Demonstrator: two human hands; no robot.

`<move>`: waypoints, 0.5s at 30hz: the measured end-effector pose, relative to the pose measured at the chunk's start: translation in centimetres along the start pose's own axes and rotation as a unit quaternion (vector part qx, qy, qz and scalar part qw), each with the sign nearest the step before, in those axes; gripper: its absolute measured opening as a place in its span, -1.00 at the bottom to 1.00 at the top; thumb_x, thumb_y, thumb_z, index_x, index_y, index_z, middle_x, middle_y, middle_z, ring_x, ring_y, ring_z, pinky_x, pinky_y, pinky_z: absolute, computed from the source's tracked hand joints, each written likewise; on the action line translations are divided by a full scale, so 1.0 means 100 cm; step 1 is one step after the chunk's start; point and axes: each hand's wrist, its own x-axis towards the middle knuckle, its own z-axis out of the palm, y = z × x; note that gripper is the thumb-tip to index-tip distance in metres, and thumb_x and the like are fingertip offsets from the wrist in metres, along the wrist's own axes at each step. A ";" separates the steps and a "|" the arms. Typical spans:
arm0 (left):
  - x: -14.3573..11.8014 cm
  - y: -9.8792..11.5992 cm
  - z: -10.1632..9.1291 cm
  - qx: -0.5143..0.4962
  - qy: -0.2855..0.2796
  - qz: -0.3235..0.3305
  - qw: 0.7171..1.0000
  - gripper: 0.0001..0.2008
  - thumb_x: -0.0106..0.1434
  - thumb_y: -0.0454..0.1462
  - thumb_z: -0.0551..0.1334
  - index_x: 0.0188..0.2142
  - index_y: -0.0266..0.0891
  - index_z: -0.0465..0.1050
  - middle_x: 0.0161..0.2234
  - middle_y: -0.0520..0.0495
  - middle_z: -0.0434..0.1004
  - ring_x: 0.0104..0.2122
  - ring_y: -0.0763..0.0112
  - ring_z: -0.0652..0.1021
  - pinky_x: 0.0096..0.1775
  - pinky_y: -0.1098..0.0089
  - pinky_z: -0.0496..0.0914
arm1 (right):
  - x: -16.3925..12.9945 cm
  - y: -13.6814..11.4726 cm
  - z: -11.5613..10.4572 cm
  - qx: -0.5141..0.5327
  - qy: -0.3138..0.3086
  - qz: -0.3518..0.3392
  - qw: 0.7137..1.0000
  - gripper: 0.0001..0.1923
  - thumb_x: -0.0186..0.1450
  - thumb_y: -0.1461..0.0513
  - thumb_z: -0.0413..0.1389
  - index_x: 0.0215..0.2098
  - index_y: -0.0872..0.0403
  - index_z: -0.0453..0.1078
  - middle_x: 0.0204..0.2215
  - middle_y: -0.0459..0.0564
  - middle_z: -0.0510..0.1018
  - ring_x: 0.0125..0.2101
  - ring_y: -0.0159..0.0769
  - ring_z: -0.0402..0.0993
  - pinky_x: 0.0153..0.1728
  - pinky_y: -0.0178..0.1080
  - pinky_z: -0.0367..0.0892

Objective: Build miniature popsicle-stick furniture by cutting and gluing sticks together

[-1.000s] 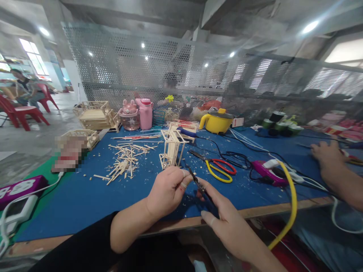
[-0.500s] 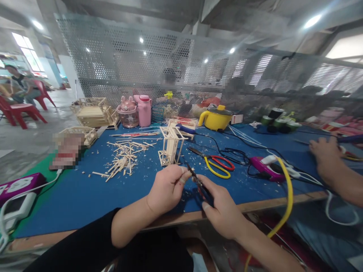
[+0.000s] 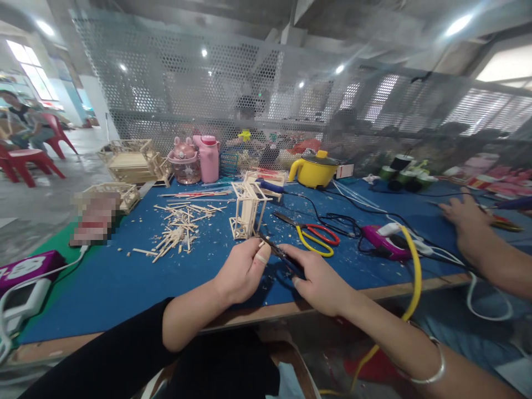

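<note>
My left hand (image 3: 241, 270) is closed in a pinch around a short wooden stick (image 3: 261, 243), whose pale end shows at the fingertips. My right hand (image 3: 322, 280) grips dark scissors (image 3: 282, 257), their blades pointing up and left at the stick; the handles are mostly covered by my fingers. Just beyond both hands, a small wooden stick frame (image 3: 248, 213) stands upright on the blue table mat (image 3: 137, 293). Left of it lies a loose pile of wooden sticks (image 3: 178, 230). Scissors with red and yellow handles (image 3: 310, 233) rest to the frame's right.
A blue-handled tool (image 3: 270, 187) with a black cord lies behind the frame. Farther back stand a pink bottle (image 3: 209, 159) and a yellow pot (image 3: 318, 170). A purple power strip (image 3: 384, 243) with cables sits right. A co-worker's hand (image 3: 467, 216) is at the far right.
Both hands have shifted slightly left in view, along with the whole scene. The stick's end now shows more clearly at my left fingertips, with the scissors still beside it.
</note>
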 end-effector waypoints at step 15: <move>0.004 -0.011 0.015 -0.035 -0.033 -0.157 0.986 -0.48 0.30 0.08 0.02 -0.52 -0.27 0.42 -0.59 0.05 0.36 -0.54 0.45 0.33 -0.44 0.43 0.20 | -0.002 0.021 0.000 -0.086 -0.036 -0.002 0.996 -0.27 -0.05 0.45 -0.02 0.13 0.10 0.33 0.07 0.12 0.51 0.05 -0.08 0.44 0.08 -0.01 0.31</move>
